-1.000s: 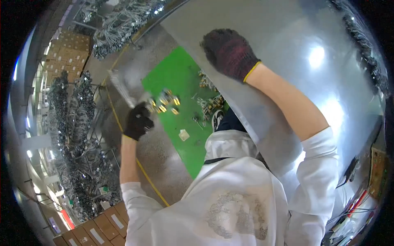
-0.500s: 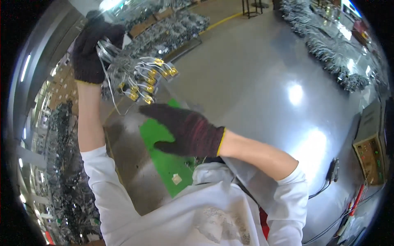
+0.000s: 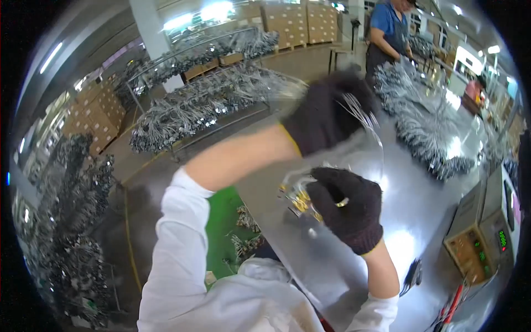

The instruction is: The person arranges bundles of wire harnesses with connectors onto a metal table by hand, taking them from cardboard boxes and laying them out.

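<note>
My left hand (image 3: 332,113), in a dark knitted glove with a yellow cuff edge, is raised over the metal table and closed round a bundle of thin grey-white wires (image 3: 362,116). A loose strand hangs down from it. Just below is my right hand (image 3: 354,210), gloved alike, its fingers curled round the same bundle near its lower end. Yellow-tipped connectors (image 3: 301,202) stick out to the left of that hand, slightly blurred. Most of the wires between the two hands are hidden by the gloves.
The metal table (image 3: 343,276) carries piled wire harnesses (image 3: 431,133) at the far right. An instrument box (image 3: 470,243) with green digits and red-handled leads (image 3: 453,304) stand at the right. Racks of harnesses (image 3: 210,105) and cartons (image 3: 298,25) lie beyond. A co-worker (image 3: 390,39) stands at the back.
The left hand has swung from the far left to over the table, carrying the wire bundle. My right hand, before apart from it with thumb spread, has moved right and closed round the bundle.
</note>
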Demonstrator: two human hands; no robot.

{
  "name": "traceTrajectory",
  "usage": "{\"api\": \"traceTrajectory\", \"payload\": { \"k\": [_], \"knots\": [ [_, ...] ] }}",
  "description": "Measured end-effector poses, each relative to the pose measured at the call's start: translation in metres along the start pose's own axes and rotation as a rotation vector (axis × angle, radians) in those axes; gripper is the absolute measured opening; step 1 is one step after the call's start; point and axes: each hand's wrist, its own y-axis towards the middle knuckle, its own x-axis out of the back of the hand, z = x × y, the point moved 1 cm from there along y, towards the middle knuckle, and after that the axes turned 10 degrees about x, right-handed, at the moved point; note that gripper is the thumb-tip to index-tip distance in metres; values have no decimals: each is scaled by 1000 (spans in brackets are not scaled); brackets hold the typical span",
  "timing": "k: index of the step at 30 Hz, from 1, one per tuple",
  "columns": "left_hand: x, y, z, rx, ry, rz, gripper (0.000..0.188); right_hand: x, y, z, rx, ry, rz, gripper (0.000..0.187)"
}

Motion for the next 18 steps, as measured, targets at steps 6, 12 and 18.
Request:
{"api": "traceTrajectory", "payload": {
  "k": [6, 12, 18],
  "knots": [
    [9, 46, 63, 75, 69, -116, 31, 38, 1, -68, 62, -2, 255, 14],
    [16, 62, 55, 280, 16, -116, 20, 45, -3, -81, 52, 113, 289, 7],
    [16, 39, 48, 250, 228, -178, 20, 62, -51, -109, -126, -144, -41, 50]
  ]
}}
